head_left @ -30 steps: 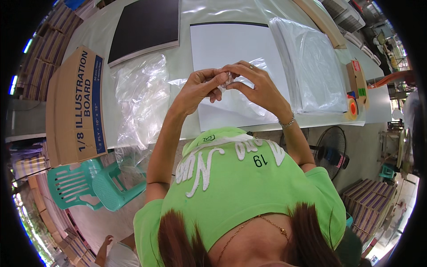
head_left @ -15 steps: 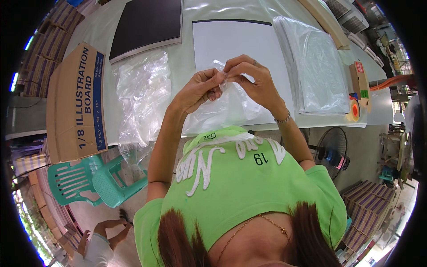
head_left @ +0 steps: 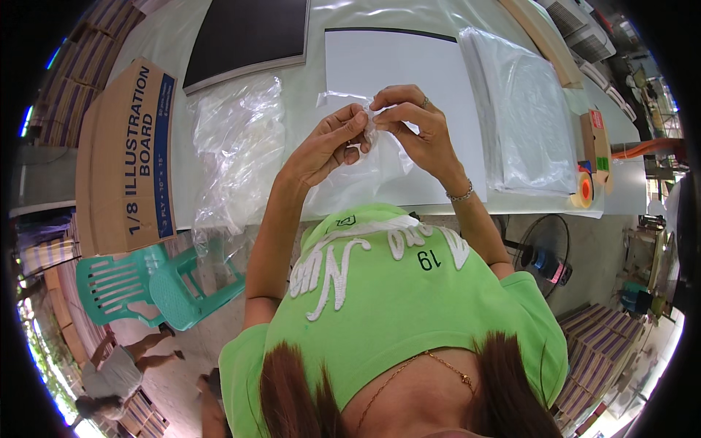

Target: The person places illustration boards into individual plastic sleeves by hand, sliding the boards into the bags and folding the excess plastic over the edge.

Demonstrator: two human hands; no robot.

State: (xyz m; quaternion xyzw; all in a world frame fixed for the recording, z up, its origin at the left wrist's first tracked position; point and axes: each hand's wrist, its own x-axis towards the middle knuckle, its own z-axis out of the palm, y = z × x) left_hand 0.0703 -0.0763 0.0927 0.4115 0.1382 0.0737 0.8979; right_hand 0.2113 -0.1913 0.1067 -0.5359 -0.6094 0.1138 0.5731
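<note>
1. Hands first: left hand point(head_left: 330, 142) and right hand point(head_left: 410, 125) are raised together above the table edge, fingertips meeting at one spot.
2. Clear thin plastic bag point(head_left: 358, 171) is pinched at its top edge between both sets of fingertips. Both hands closed on it, thumb against forefinger, left from the left side, right from the right and slightly above.
3. Key relation: bag hangs down from the pinch point toward the person's chest, long axis running roughly vertical in the view, mouth at the fingers. Neither hand is nearer; both are on the same edge, touching.
4. Behind the bag: white rectangular board point(head_left: 398, 80) lying flat on the pale table point(head_left: 321, 87).
5. Left of it: crumpled heap of clear plastic bags point(head_left: 237, 146). Right: flat stack of clear bags point(head_left: 529, 117).
6. Farthest: black rectangular board point(head_left: 244, 33).
</note>
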